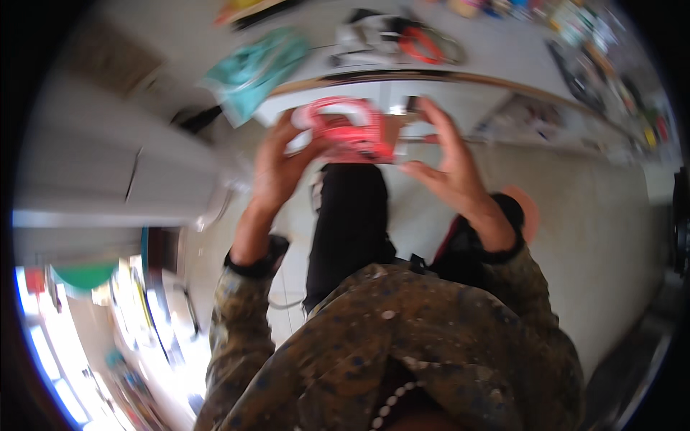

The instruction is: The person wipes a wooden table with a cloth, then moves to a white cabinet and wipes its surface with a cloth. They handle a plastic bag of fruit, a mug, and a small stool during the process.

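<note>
My left hand (285, 156) grips the left side of a red and white packet or box (358, 132), blurred by motion, with a pale loop shape on its face. The packet is held up in front of my knees, near the edge of the long counter. To its right is my right hand (444, 156), thumb and fingers spread apart, a small gap from the packet's right edge, holding nothing. A small dark thing shows by its fingertips; what it is cannot be told.
The counter (323, 59) bears a teal plastic bag (259, 67) hanging over its edge, an orange-red ring-shaped thing (420, 46) beside white and black items, and blurred clutter at the right. A white cabinet or appliance (161, 178) stands at the left. Below lies a pale floor (582, 237).
</note>
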Available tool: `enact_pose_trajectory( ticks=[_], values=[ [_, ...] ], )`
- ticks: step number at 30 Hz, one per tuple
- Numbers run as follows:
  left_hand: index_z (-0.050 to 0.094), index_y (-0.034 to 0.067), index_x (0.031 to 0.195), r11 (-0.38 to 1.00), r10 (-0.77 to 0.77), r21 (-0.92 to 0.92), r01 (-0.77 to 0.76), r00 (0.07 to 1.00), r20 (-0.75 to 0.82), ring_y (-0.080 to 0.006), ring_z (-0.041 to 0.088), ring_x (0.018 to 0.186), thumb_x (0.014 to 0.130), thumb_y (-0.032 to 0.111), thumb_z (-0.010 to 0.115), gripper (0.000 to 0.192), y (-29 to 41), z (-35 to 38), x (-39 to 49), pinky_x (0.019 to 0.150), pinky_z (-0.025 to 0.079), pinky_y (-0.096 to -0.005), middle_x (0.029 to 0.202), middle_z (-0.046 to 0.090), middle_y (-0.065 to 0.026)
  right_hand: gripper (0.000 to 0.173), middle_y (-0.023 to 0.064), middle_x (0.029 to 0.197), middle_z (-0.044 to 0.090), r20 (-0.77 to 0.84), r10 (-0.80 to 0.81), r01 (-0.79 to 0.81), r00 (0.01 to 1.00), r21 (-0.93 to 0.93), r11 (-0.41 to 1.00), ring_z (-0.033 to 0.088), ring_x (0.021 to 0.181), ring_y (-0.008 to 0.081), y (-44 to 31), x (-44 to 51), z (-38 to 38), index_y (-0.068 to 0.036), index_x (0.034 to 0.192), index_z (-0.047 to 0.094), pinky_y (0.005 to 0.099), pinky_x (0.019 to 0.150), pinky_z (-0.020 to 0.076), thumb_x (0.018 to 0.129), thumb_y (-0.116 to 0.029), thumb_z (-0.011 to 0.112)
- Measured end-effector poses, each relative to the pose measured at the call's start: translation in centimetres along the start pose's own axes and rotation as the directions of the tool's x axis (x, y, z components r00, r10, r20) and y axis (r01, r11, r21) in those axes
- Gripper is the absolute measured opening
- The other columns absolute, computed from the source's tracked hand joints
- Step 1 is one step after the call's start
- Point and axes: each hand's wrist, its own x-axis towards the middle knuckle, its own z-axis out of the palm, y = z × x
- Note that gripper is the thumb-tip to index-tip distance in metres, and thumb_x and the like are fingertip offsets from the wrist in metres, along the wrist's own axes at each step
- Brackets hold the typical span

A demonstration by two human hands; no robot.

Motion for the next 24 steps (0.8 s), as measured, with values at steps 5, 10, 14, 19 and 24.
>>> enact_pose_trajectory(
  ticks=[5, 10, 14, 19, 24],
  values=[
    [0.062, 0.004, 0.103, 0.978, -0.099, -0.189, 0.093, 0.995, -0.023, -0.0177, 0.053, 0.101, 0.078, -0.003, 0.062, 0.026, 1.8, 1.2, 0.5, 0.088, 0.041, -0.0286, 0.107, 0.056, -0.0063, 0.082, 0.0099, 0.130, 0.040, -0.082, -0.033, 0.028, 0.996, -0.051, 0.998, 0.044, 0.114, 0.0205, -1.8, -1.2, -1.2, -0.008, 0.137, 0.030, 0.0322, 0.088, 0.0413, 0.070, -0.016, 0.076],
    [0.062, 0.007, 0.102, 0.966, 0.199, 0.151, -0.211, 0.976, 0.092, -0.0237, 0.052, 0.103, 0.073, -0.003, 0.067, 0.031, 4.9, 2.3, 1.4, 0.088, 0.043, -0.0325, 0.112, 0.055, -0.0094, 0.076, 0.0097, 0.123, 0.042, -0.124, 0.000, -0.006, 0.992, -0.044, 0.999, 0.045, 0.110, 0.0214, -3.9, -1.9, -1.6, -0.008, 0.134, 0.035, 0.0300, 0.084, 0.0431, 0.071, -0.018, 0.076],
    [0.064, 0.010, 0.098, 0.883, 0.174, 0.408, -0.234, 0.968, 0.178, -0.0276, 0.047, 0.107, 0.072, 0.001, 0.067, 0.029, 6.4, 4.4, 1.7, 0.089, 0.041, -0.0369, 0.113, 0.053, -0.0074, 0.070, 0.0122, 0.113, 0.045, -0.185, -0.025, 0.021, 0.982, -0.027, 0.999, 0.047, 0.103, 0.0274, -3.6, -2.5, -2.5, -0.010, 0.127, 0.044, 0.0334, 0.085, 0.0420, 0.066, -0.017, 0.077],
    [0.064, 0.010, 0.100, 0.887, 0.221, 0.339, -0.314, 0.933, 0.285, -0.0267, 0.049, 0.105, 0.071, -0.001, 0.066, 0.031, 7.1, 7.0, 2.3, 0.088, 0.042, -0.0361, 0.113, 0.052, -0.0072, 0.034, 0.0089, 0.089, 0.053, -0.129, -0.017, 0.004, 0.992, -0.100, 0.995, 0.053, 0.087, 0.0264, -3.9, -3.6, -4.1, -0.006, 0.102, 0.060, 0.0358, 0.074, 0.0449, 0.071, -0.014, 0.071],
    [0.064, 0.010, 0.100, 0.888, 0.268, 0.266, -0.376, 0.891, 0.367, -0.0266, 0.051, 0.101, 0.067, -0.001, 0.070, 0.035, 8.2, 9.5, 2.8, 0.082, 0.046, -0.0354, 0.108, 0.054, -0.0079, 0.015, 0.0124, 0.084, 0.056, -0.122, 0.081, -0.101, 0.989, -0.173, 0.980, 0.056, 0.077, 0.0311, -4.3, -6.1, -6.6, -0.002, 0.089, 0.060, 0.0391, 0.068, 0.0452, 0.079, -0.014, 0.061]
  ],
)
